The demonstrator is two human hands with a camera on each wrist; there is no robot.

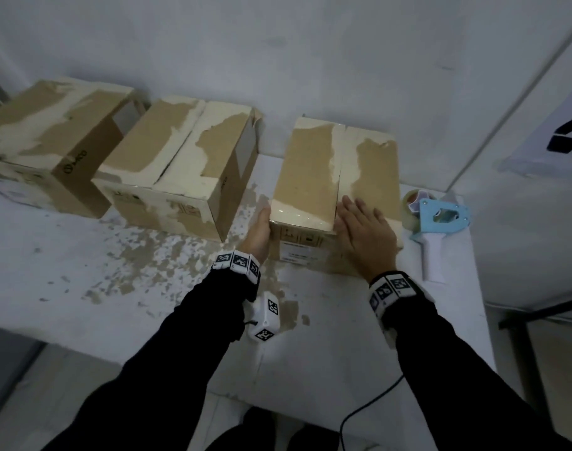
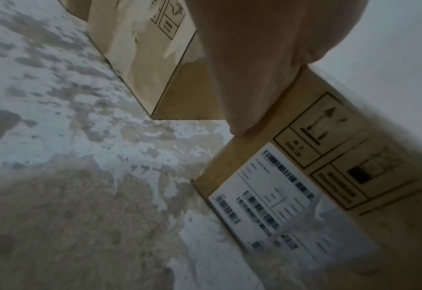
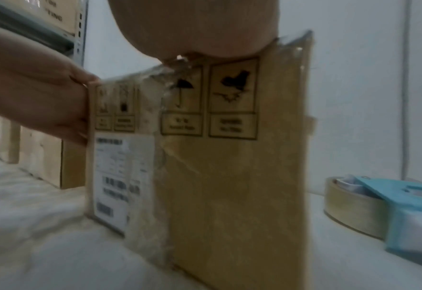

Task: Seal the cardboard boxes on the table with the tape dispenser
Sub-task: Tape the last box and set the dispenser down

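Note:
Three worn cardboard boxes stand in a row on the white table (image 1: 82, 271). The right box (image 1: 330, 177) has its top flaps down, with a seam running along the middle. My left hand (image 1: 260, 227) presses flat against this box's left side, and its fingers are hidden behind the box. My right hand (image 1: 366, 229) lies flat, fingers straight, on the top flap at the near edge. A blue and white tape dispenser (image 1: 437, 222) lies on the table just right of the box, untouched. In the right wrist view the box front (image 3: 229, 176) shows a label and handling marks.
The middle box (image 1: 177, 170) and the left box (image 1: 50, 141) stand to the left, close together. The table surface is patchy where paint has peeled. Its right edge runs just past the dispenser. A white wall stands behind. A black cable (image 1: 369, 405) hangs below the front edge.

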